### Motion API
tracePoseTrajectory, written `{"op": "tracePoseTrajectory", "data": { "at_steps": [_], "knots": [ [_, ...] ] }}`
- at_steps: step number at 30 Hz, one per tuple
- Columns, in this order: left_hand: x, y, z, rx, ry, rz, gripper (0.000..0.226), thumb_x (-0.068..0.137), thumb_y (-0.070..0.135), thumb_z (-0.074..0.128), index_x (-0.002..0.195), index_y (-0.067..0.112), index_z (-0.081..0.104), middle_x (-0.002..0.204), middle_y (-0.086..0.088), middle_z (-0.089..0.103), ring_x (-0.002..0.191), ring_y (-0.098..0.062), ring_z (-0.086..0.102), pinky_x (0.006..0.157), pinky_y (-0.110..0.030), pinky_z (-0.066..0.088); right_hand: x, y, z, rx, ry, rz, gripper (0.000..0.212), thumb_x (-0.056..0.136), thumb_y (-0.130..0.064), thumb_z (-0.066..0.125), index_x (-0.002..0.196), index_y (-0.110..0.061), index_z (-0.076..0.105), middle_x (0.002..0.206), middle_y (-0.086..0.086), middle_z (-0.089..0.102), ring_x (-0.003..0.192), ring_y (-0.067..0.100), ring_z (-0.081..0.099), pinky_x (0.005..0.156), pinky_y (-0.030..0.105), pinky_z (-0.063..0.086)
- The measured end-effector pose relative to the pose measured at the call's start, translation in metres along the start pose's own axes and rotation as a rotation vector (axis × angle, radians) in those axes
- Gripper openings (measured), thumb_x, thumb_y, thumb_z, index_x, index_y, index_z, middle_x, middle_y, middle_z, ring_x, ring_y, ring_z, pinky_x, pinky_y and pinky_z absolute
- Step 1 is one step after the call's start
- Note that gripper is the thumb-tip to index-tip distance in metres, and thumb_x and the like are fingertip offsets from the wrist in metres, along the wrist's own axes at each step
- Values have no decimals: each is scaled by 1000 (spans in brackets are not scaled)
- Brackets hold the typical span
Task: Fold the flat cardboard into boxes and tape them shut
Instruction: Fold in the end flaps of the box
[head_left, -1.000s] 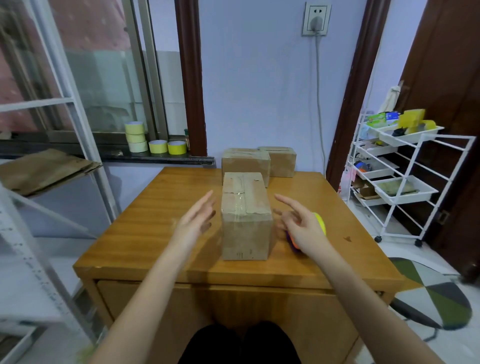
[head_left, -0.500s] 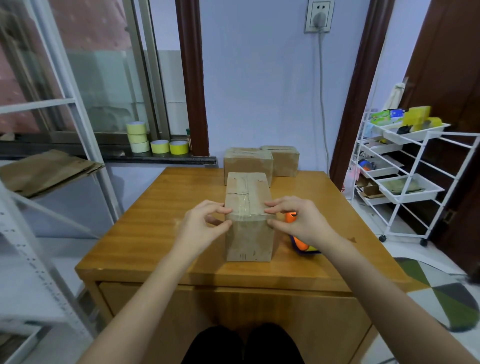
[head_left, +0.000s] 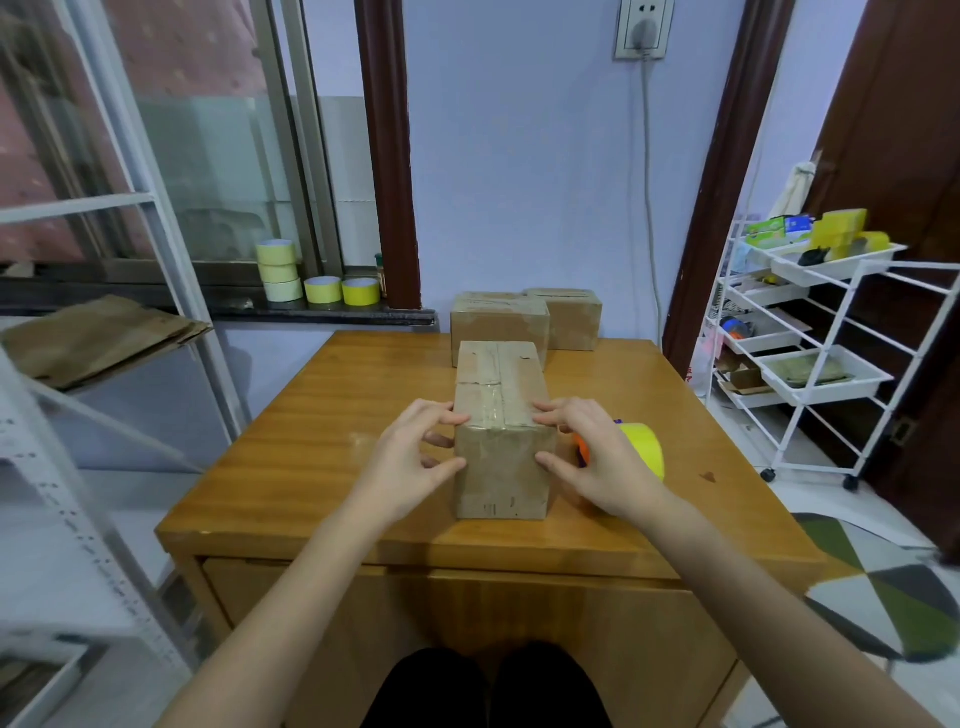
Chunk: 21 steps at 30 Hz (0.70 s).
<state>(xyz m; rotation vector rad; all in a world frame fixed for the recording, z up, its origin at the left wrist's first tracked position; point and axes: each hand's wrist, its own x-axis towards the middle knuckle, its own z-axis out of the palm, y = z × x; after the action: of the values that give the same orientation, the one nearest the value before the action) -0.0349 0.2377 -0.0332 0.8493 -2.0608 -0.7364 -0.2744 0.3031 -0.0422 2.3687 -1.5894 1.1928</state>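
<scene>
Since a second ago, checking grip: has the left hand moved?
Yes. The left hand closed rightward onto the near box, which stays put on the table.

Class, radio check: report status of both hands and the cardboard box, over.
Left hand and right hand grip near end of taped brown cardboard box. Box closed, upright on wooden table. Yellow tape roll behind right hand, nothing blocking.

Just one view here, a wide-angle cam worn on the person's head, tilted forward and down over the wooden table. It sat close enough that both forearms ran in from the bottom edge, while the far wall and window bowed at the edges.
</scene>
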Motion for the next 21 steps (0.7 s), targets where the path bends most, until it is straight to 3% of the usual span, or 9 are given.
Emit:
{"op": "tracePoseTrajectory", "data": {
  "at_steps": [2, 6, 10, 13, 16, 19, 21],
  "knots": [
    [0, 0, -1, -6, -9, 4, 42, 79, 12, 75, 102, 43, 58, 120, 14, 51, 88, -2, 61, 75, -23, 56, 3, 0, -3, 9, -10, 9, 35, 79, -18, 77, 111, -15, 63, 121, -9, 58, 114, 15, 51, 98, 26, 39],
    [8, -1, -3, -33, 28, -20, 18, 85, 24, 68, 101, 33, 67, 112, 17, 55, 86, -10, 63, 79, -39, 57, 12, -2, -13, 102, -6, 71, 13, 88, -21, 67, 100, -17, 69, 115, -12, 63, 111, 6, 53, 96, 17, 37],
    [4, -4, -2, 3, -1, 10, 37, 84, 12, 70, 100, 43, 59, 118, 14, 53, 87, -6, 62, 77, -38, 57, 6, 4, -11, 63, -69, 47, 28, 85, -15, 71, 113, -18, 65, 125, -9, 59, 116, 8, 51, 97, 25, 42],
    [-1, -6, -3, -13, -38, 18, 40, 89, 10, 64, 106, 45, 57, 121, 20, 50, 93, 1, 59, 81, -34, 56, -1, 2, -12, 104, -97, 60, 38, 83, -36, 67, 119, -23, 63, 130, -12, 56, 122, 6, 49, 101, 27, 40],
    [4, 7, -9, -22, 6, -39, 21, 97, 29, 48, 107, 34, 66, 116, 16, 57, 98, -6, 59, 87, -38, 53, 13, -16, -21, 111, -57, 229, 32, 88, -55, 49, 94, -31, 69, 110, -17, 65, 112, 5, 52, 96, 32, 43],
    [15, 34, -9, 251, 18, -107, 43, 93, 56, 32, 95, 30, 67, 97, 11, 60, 87, -7, 57, 72, -29, 47, 37, -33, -25, -122, -106, 328, 42, 92, -54, 47, 80, -20, 69, 88, -8, 65, 97, 15, 53, 83, 37, 45],
    [20, 46, -5, 557, 19, -86, 41, 89, 65, 33, 81, 32, 56, 83, 13, 50, 73, -6, 50, 60, -24, 34, 45, -39, -23, -255, -99, 287, 42, 90, -55, 52, 72, -18, 62, 78, -8, 57, 85, 14, 51, 72, 33, 43]
  ]
}}
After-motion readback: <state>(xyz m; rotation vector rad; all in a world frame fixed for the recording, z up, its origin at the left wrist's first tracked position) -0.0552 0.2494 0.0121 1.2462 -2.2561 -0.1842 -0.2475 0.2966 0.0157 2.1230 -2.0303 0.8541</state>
